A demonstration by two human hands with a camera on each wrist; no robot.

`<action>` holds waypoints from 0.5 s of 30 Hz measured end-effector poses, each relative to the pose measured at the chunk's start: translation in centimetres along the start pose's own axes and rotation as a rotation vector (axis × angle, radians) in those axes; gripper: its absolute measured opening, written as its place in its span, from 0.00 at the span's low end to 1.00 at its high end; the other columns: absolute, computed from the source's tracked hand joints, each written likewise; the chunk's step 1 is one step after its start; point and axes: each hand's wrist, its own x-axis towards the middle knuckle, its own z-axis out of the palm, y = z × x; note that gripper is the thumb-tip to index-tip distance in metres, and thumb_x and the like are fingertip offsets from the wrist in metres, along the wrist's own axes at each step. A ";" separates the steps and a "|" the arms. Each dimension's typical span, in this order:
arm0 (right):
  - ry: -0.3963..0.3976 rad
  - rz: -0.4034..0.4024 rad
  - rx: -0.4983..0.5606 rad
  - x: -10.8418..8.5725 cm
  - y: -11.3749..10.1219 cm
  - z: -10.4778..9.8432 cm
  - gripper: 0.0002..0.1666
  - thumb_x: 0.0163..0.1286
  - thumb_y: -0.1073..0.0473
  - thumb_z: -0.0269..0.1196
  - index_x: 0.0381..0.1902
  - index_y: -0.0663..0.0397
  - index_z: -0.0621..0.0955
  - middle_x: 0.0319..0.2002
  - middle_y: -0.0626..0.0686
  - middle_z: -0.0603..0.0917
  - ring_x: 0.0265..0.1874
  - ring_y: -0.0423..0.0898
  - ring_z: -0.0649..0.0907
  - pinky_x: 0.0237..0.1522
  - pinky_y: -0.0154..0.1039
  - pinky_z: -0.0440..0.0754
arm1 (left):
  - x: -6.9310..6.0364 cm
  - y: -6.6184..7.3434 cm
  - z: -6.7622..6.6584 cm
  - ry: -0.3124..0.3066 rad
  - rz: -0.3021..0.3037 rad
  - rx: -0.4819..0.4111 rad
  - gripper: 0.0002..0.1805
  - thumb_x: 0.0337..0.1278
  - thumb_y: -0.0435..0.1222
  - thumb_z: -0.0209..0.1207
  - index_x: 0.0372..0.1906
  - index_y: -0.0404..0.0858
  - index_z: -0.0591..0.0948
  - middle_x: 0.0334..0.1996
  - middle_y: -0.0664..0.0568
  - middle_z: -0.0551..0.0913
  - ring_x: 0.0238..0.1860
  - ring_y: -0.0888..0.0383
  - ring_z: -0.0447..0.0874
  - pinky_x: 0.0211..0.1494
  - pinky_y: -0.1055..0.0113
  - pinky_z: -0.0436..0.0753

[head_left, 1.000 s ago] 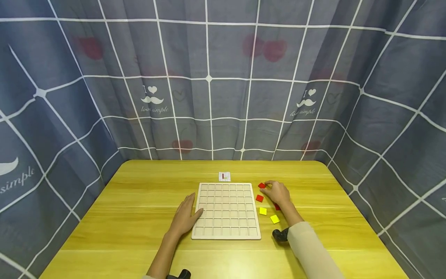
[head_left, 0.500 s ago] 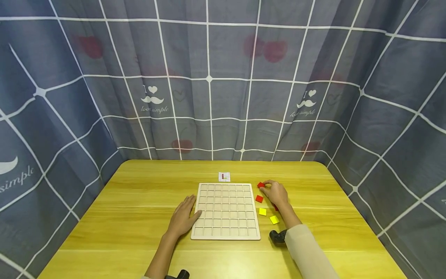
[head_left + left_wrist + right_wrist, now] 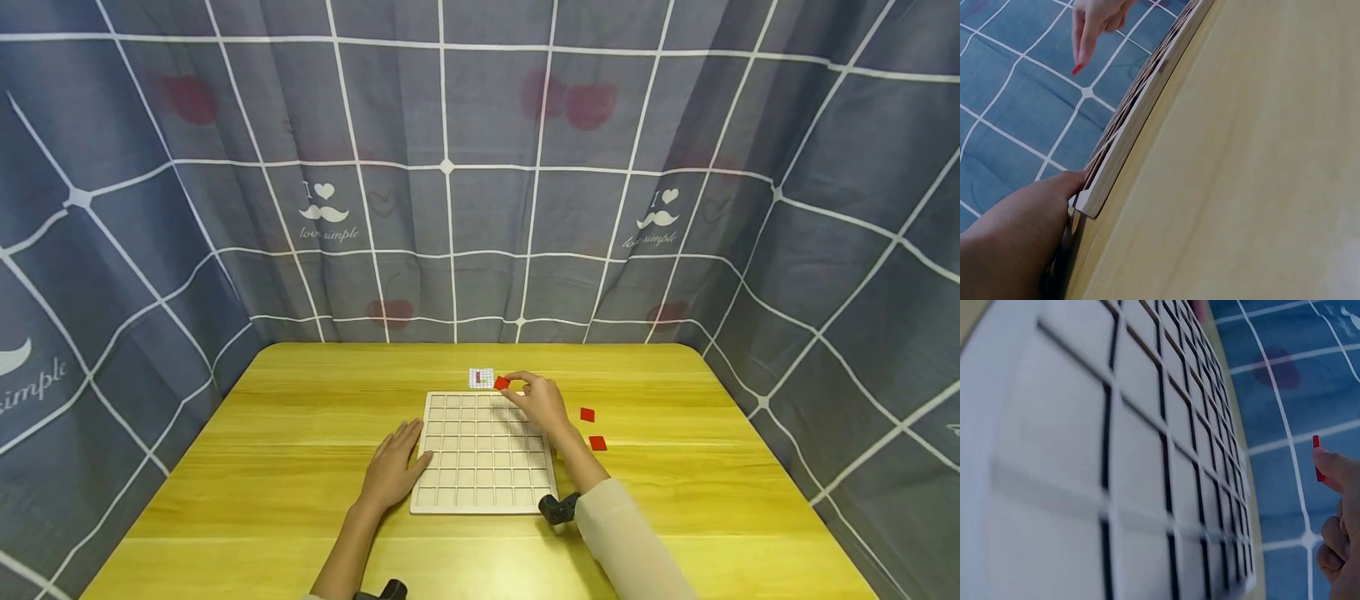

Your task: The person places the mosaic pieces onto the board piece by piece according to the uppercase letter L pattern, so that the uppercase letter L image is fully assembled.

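Head view: thin, square red tile [image 3: 502, 382] pinched in right hand [image 3: 542, 402], straight-fingered left hand [image 3: 392, 468] against gridded pale board [image 3: 482, 478].

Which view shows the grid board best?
Head: nearly the whole grid board shows from above, though the right hand hides part. Left wrist: mainly its edge, side-on. Right wrist: its compartments close up, cropped and blurred.

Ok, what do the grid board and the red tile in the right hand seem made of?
Grid board: probably matte wood, pale on top, with a tan, wood-toned side edge in the left wrist view.
Red tile: perhaps plastic or painted wood; thin, smooth-looking, evenly red.
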 end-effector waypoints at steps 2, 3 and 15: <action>-0.026 -0.029 0.000 0.1 -0.6 1.0 0.18 0.59 0.50 0.66 0.46 0.49 0.83 0.08 0.42 0.59 0.11 0.36 0.54 0.13 0.30 0.50 | 0.0 0.0 -0.1 -0.001 0.002 0.002 0.34 0.62 0.48 0.53 0.68 0.34 0.62 0.67 0.43 0.61 0.69 0.46 0.53 0.72 0.51 0.47; -0.041 -0.042 0.001 0.1 -0.8 1.5 0.18 0.59 0.50 0.66 0.46 0.49 0.83 0.09 0.41 0.58 0.11 0.36 0.54 0.13 0.29 0.50 | 0.0 0.0 -0.1 -0.002 0.002 0.004 0.34 0.63 0.48 0.52 0.68 0.34 0.62 0.67 0.43 0.61 0.69 0.46 0.52 0.72 0.51 0.47; -0.200 -0.104 -0.035 0.1 -0.6 5.3 0.15 0.59 0.50 0.65 0.44 0.45 0.84 0.14 0.46 0.73 0.13 0.34 0.60 0.13 0.27 0.56 | -0.1 -0.2 0.3 0.026 0.007 0.028 0.33 0.62 0.48 0.53 0.67 0.35 0.63 0.66 0.45 0.63 0.68 0.47 0.55 0.71 0.52 0.50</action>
